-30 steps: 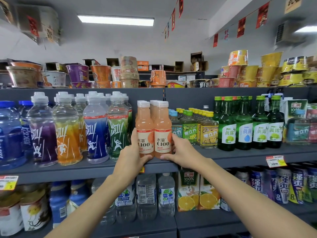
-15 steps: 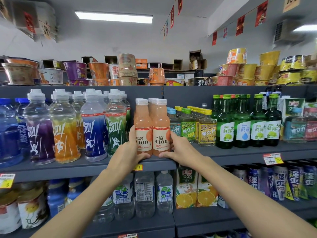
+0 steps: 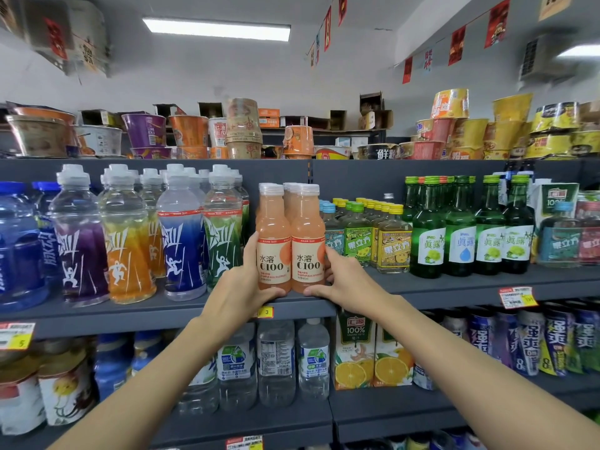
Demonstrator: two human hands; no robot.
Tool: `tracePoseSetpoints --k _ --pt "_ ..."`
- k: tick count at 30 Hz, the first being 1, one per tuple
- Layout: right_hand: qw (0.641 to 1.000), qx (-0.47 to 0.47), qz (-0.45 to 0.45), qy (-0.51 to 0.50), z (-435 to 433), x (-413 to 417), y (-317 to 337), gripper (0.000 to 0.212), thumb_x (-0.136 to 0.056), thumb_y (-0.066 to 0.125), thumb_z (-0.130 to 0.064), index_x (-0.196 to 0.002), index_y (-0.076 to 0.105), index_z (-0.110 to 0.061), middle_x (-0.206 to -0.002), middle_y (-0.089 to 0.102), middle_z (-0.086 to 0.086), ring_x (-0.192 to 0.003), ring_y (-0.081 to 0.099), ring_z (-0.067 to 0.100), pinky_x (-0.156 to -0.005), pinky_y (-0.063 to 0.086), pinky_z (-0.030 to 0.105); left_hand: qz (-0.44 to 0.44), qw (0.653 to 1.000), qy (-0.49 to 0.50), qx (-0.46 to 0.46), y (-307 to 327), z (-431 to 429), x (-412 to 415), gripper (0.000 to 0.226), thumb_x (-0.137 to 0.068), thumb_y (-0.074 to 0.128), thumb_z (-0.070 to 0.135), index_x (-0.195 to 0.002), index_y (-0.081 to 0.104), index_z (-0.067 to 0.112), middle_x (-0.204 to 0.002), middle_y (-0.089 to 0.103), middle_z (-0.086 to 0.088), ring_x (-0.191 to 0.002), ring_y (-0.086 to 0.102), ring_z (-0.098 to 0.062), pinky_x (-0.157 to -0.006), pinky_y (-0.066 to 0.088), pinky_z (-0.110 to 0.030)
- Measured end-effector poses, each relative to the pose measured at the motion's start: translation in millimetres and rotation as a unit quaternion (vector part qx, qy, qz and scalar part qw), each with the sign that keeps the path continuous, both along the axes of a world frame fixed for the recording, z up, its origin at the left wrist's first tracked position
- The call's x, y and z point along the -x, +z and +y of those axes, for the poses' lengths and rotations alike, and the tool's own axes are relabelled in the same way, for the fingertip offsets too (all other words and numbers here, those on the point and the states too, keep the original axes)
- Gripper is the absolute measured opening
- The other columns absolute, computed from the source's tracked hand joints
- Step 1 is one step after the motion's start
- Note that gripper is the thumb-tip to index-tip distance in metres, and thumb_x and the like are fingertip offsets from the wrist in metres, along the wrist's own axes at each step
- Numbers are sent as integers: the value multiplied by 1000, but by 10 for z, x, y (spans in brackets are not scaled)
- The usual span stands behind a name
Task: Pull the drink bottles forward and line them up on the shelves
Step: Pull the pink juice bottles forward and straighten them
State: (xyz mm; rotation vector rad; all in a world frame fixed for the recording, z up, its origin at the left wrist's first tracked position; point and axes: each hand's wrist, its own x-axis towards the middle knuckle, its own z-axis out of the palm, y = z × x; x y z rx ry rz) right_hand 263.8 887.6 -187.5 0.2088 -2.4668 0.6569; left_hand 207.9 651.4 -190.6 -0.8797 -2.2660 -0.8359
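Two orange C100 drink bottles stand side by side at the front edge of the grey middle shelf (image 3: 438, 285), with more of the same behind them. My left hand (image 3: 242, 282) wraps the left C100 bottle (image 3: 273, 251) from its left side, thumb under its base. My right hand (image 3: 345, 280) curls round the right C100 bottle (image 3: 307, 251) from its right side, thumb at the base.
Tall sports drink bottles (image 3: 181, 241) stand left of the pair; small yellow-capped bottles (image 3: 391, 241) and green glass bottles (image 3: 461, 235) stand right. Water bottles (image 3: 276, 362) and orange juice cartons (image 3: 373, 349) fill the shelf below. Instant noodle cups (image 3: 243, 131) line the top shelf.
Both hands keep their hold on the two C100 bottles, which sit slightly closer to the shelf's front edge. The view has shifted a little downward and left.
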Motion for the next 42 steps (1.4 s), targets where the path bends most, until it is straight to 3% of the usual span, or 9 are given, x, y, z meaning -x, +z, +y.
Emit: tracePoseSetpoints --k 4,25,27,30,33,37,39,42 --pt "1000 0 0 -2 4 6 -1 86 -72 87 -51 -140 42 -25 -128 64 -3 -97 53 -2 -81 44 12 3 1000 0 1 -1 -6 18 125 -71 87 47 -156 -3 33 -113 74 -9 -96 73 -25 -80 56 -34" --pt "1000 -11 -11 -5 -39 -50 4 89 -75 84 -51 -145 36 -27 -130 63 -2 -98 54 -2 -82 44 12 3 1000 -13 -12 -29 -38 -22 116 -72 86 46 -155 7 30 -116 73 -11 -98 73 -26 -81 58 -37" --pt "1000 -13 -9 -9 -53 -72 4 89 -77 83 -51 -146 34 -26 -133 62 -1 -103 59 4 -84 47 16 9 1000 -6 -3 -21 -36 -30 112 -74 85 47 -154 10 27 -116 72 -12 -98 72 -28 -80 58 -38" --pt "1000 -14 1 -20 -105 -167 -28 85 -81 79 -52 -149 31 -29 -138 61 -2 -119 62 17 -98 54 36 26 999 14 12 -40 -29 -100 102 -78 81 49 -151 14 24 -112 73 -10 -93 72 -30 -76 58 -41" --pt "988 -54 90 -114 -209 -317 -135 78 -87 68 -59 -147 38 -21 -138 59 1 -123 56 19 -102 50 41 72 996 45 -6 -83 -28 -222 87 -81 79 45 -144 27 17 -106 71 -9 -91 69 -32 -73 56 -44" --pt "939 -71 293 -164 -392 -548 -494 39 -92 65 -34 -122 54 -11 -112 55 5 -102 53 24 -86 47 38 255 966 30 -45 -363 -66 -332 55 -83 81 25 -125 54 1 -103 60 -14 -94 56 -30 -84 45 -37" --pt "932 -67 319 -155 -429 -636 -784 29 -93 64 -26 -115 56 -9 -105 54 6 -95 53 25 -81 44 37 296 953 4 -65 -621 -91 -377 40 -88 75 23 -116 56 2 -98 57 -12 -90 52 -26 -80 42 -34" --pt "947 -75 274 -151 -431 -717 -1247 26 -93 63 -24 -113 58 -8 -103 55 7 -94 55 26 -81 46 37 295 953 -15 -67 -1079 -80 -429 28 -93 70 24 -108 59 2 -92 57 -11 -85 53 -27 -75 43 -35"
